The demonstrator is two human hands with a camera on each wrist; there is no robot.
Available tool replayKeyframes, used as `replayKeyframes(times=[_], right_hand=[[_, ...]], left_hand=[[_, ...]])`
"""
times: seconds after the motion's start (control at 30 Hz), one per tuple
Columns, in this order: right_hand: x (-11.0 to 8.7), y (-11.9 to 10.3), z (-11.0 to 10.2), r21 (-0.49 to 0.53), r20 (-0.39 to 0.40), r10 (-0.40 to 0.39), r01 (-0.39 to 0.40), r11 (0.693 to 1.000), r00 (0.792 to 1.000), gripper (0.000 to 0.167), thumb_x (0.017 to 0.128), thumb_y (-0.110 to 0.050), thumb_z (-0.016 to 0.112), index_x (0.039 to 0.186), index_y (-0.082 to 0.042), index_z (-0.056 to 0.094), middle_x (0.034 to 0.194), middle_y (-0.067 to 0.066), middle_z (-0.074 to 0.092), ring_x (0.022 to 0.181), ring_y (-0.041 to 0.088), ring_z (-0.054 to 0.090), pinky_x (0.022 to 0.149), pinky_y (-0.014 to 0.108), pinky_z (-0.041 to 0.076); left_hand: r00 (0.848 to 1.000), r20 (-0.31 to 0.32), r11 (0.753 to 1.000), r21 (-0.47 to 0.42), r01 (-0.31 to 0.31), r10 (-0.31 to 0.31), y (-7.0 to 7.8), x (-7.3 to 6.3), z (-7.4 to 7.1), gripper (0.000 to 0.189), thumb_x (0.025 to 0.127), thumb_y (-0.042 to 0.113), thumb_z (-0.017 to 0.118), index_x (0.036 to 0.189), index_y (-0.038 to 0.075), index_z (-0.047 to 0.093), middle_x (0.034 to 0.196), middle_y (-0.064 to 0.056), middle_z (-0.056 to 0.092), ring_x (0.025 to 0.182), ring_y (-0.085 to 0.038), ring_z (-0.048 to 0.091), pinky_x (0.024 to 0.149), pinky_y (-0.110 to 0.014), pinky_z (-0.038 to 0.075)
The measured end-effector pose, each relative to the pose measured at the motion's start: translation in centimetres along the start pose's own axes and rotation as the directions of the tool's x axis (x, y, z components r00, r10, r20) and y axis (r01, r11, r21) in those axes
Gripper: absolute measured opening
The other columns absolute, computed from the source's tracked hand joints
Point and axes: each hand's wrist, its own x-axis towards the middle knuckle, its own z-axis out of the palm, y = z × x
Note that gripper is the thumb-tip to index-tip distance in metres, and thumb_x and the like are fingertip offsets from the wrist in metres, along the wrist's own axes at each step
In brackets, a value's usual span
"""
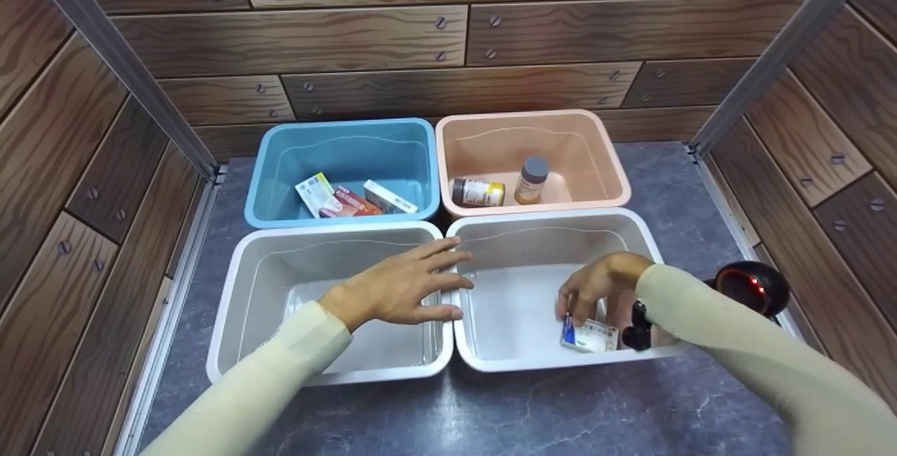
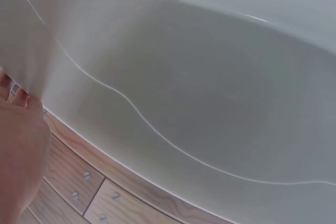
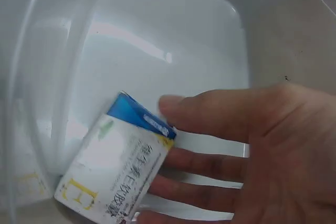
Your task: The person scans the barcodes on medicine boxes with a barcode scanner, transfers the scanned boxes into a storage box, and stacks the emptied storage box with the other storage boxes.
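In the head view, my left hand (image 1: 410, 284) lies with spread fingers over the adjoining rims of the left white bin (image 1: 226, 302) and the right white bin (image 1: 553, 221). Part of that hand (image 2: 23, 156) shows at the left wrist view's edge, beside a bin wall. My right hand (image 1: 599, 281) reaches down inside the right white bin. It is at a white-and-blue medicine box (image 3: 115, 163) marked with a yellow E. The thumb is near the box's blue end; the other fingers pass behind the box, which hides their tips.
Behind stands a blue bin (image 1: 343, 122) holding several medicine boxes, among them a red one (image 1: 356, 202). Beside it, a peach bin (image 1: 518, 116) has a lying bottle (image 1: 483, 192) and an upright bottle (image 1: 531, 179). Wood-patterned panels (image 1: 371, 39) surround the dark tabletop (image 1: 518, 414).
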Motion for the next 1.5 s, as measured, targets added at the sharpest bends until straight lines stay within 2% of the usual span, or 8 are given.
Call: replayKeyframes(times=[0.17,0.3,0.5,0.73,1.07,1.3,1.4,1.5], right_hand=[[-0.6,-0.3,0.0,-0.036,0.01,0.071,-0.07,0.997,0.997,0.043,0.088,-0.008,0.082,0.13,-0.019,0.075,0.124,0.005,0.07,0.105,0.025,0.065,0.093,0.039,0.06],[-0.6,-0.5,0.0,-0.141,0.034,0.073,-0.068,0.988,0.997,0.034,0.093,-0.01,0.081,0.126,-0.018,0.078,0.117,0.001,0.072,0.104,0.02,0.064,0.093,0.039,0.061],[-0.3,-0.4,0.0,-0.153,0.115,0.062,-0.044,0.987,0.991,0.03,0.097,-0.008,0.078,0.127,-0.011,0.075,0.121,-0.001,0.074,0.108,0.019,0.069,0.106,0.049,0.061],[-0.6,-0.6,0.1,-0.226,0.122,0.039,-0.011,0.974,0.992,0.032,0.096,-0.014,0.081,0.127,-0.018,0.077,0.117,-0.004,0.074,0.103,0.016,0.068,0.099,0.04,0.06],[-0.6,-0.9,1.0,-0.12,0.127,0.123,-0.108,0.987,0.984,0.044,0.094,-0.013,0.085,0.134,-0.027,0.074,0.135,0.001,0.069,0.109,0.036,0.075,0.099,0.056,0.063],[0.0,-1.3,1.2,-0.07,0.264,0.067,-0.05,0.996,0.962,0.06,0.101,-0.001,0.072,0.152,-0.031,0.064,0.137,0.009,0.063,0.126,0.03,0.064,0.102,0.064,0.061],[-0.1,-1.3,1.5,-0.009,0.289,0.041,-0.04,0.999,0.956,0.054,0.102,-0.003,0.07,0.149,-0.03,0.069,0.151,0.007,0.061,0.139,0.031,0.057,0.106,0.069,0.056],[-0.3,-1.3,1.9,0.062,0.277,0.016,-0.035,0.997,0.961,0.044,0.098,-0.006,0.073,0.138,-0.022,0.077,0.149,0.001,0.068,0.137,0.027,0.06,0.105,0.07,0.057]], left_hand=[[1.0,-0.016,1.0,-0.005,-0.009,0.009,-0.1,0.0,0.1,0.063,0.11,0.067,0.047,0.158,0.028,0.059,0.179,-0.004,0.035,0.171,-0.03,0.016,0.138,-0.047,0.023],[0.999,-0.036,1.0,-0.011,-0.017,0.016,-0.1,-0.1,0.2,0.062,0.11,0.066,0.049,0.157,0.027,0.06,0.178,-0.004,0.036,0.171,-0.03,0.018,0.138,-0.047,0.025],[0.999,-0.031,1.0,-0.016,-0.016,0.015,-0.2,0.0,0.2,0.063,0.11,0.066,0.048,0.158,0.028,0.06,0.179,-0.003,0.035,0.171,-0.03,0.017,0.138,-0.047,0.024],[1.0,-0.023,1.0,-0.02,-0.009,0.009,-0.1,0.0,0.1,0.061,0.11,0.066,0.049,0.156,0.027,0.062,0.177,-0.003,0.037,0.171,-0.029,0.017,0.138,-0.046,0.024],[1.0,-0.021,1.0,-0.026,-0.011,0.01,-0.2,0.2,0.0,0.061,0.108,0.068,0.05,0.148,0.025,0.067,0.174,-0.004,0.042,0.171,-0.028,0.018,0.138,-0.046,0.025],[1.0,-0.025,1.0,-0.025,-0.006,0.005,0.0,0.3,0.0,0.06,0.108,0.069,0.05,0.146,0.027,0.068,0.173,-0.004,0.045,0.171,-0.028,0.019,0.138,-0.046,0.025],[1.0,-0.02,1.0,-0.024,-0.001,0.0,0.0,0.3,-0.1,0.06,0.108,0.069,0.049,0.147,0.027,0.068,0.173,-0.004,0.044,0.171,-0.028,0.018,0.138,-0.046,0.024],[1.0,-0.019,1.0,-0.026,0.0,-0.001,0.0,0.3,-0.1,0.06,0.108,0.069,0.05,0.146,0.027,0.068,0.173,-0.004,0.044,0.171,-0.027,0.018,0.138,-0.046,0.024]])
